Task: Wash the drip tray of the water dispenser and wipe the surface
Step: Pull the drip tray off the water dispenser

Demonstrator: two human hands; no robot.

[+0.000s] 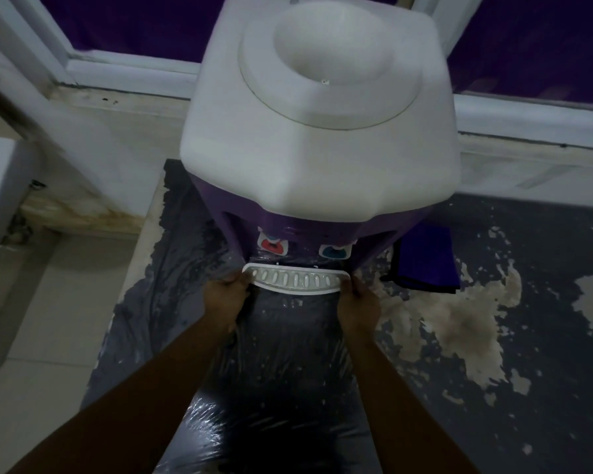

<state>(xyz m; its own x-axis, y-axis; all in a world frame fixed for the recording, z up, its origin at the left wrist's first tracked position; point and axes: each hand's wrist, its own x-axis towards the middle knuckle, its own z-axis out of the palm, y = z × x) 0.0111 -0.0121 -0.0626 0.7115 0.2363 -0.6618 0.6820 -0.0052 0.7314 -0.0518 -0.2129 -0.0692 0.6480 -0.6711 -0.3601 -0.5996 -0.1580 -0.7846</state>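
Note:
A purple water dispenser (308, 234) with a white top stands in the middle of the view, seen from above. Its white slotted drip tray (297, 280) sits at the front, below a red tap (273, 246) and a blue tap (332, 251). My left hand (225, 299) grips the tray's left end. My right hand (358, 307) grips its right end. Both forearms reach in from the bottom of the frame.
A folded purple cloth (427, 260) lies on the floor right of the dispenser. Dark plastic sheeting (274, 388) covers the dispenser's front and the floor below. The floor at right is dark with worn pale patches. A white window frame (124, 71) runs behind, a white unit at far left.

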